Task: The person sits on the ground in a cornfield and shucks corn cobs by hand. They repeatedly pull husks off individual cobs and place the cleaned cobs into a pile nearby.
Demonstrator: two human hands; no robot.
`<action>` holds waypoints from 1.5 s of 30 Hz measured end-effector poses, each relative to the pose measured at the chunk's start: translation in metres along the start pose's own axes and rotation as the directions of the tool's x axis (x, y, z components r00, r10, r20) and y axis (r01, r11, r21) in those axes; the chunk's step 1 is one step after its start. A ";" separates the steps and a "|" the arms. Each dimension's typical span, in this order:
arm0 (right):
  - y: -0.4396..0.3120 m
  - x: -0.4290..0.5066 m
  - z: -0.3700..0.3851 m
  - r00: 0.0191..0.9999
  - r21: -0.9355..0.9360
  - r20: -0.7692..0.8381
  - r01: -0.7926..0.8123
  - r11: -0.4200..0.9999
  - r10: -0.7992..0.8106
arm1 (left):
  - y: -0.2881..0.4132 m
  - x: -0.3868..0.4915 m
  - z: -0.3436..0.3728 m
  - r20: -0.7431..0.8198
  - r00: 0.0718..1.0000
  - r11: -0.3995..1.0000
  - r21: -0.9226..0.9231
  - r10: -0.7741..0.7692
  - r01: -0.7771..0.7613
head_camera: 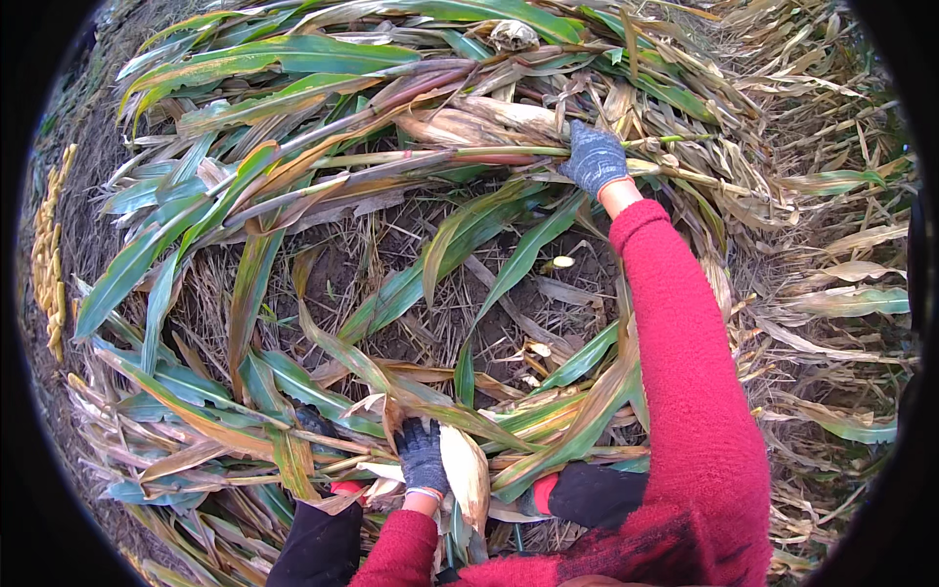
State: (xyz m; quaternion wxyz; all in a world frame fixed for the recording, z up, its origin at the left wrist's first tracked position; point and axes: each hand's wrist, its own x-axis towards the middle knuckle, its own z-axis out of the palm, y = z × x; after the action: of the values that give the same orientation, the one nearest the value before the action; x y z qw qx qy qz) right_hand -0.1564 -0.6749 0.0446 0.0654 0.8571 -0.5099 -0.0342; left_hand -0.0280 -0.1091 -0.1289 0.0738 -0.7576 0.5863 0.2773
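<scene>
My right hand (596, 158), in a grey knit glove, is closed around a corn stalk (506, 154) on the far heap of cut stalks. The stalk's green end sticks out to the right of the fist. Dry husked ears (484, 121) lie just left of this hand. Close to my body, my left hand (423, 455), gloved alike, is curled over a nearer corn stalk (345, 444). A corn ear in pale husk (466, 469) rests against its right side. Leaves partly hide the left fingertips.
Bare soil with straw (411, 235) lies between the two heaps, with a cut stalk stub (563, 262) on it. A row of yellow ears (50, 249) lies at the far left. Dry leaf litter (829, 279) covers the right side. My legs (598, 493) are amid the near stalks.
</scene>
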 end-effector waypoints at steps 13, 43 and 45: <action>-0.097 -0.200 -0.093 0.959 0.129 -0.034 0.283 0.950 -0.281 | 0.000 0.004 -0.047 0.124 0.990 0.996 0.056 0.063 -0.071; -0.186 -0.429 -0.023 0.914 0.275 0.399 -0.045 0.960 -0.072 | 0.000 -0.156 -0.097 0.202 0.927 -0.528 -0.849 -0.317 0.004; -0.197 -0.411 -0.032 0.983 0.426 0.132 0.059 0.903 -0.126 | 0.012 -0.151 -0.104 0.193 0.871 -0.520 -0.850 -0.452 -0.081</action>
State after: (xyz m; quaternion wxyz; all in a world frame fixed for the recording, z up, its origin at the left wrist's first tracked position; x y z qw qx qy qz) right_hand -0.1770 -0.2188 0.0435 -0.1627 0.8689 -0.4675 0.0063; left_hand -0.0283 -0.0299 0.0375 -0.6454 -0.5747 -0.1030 0.4925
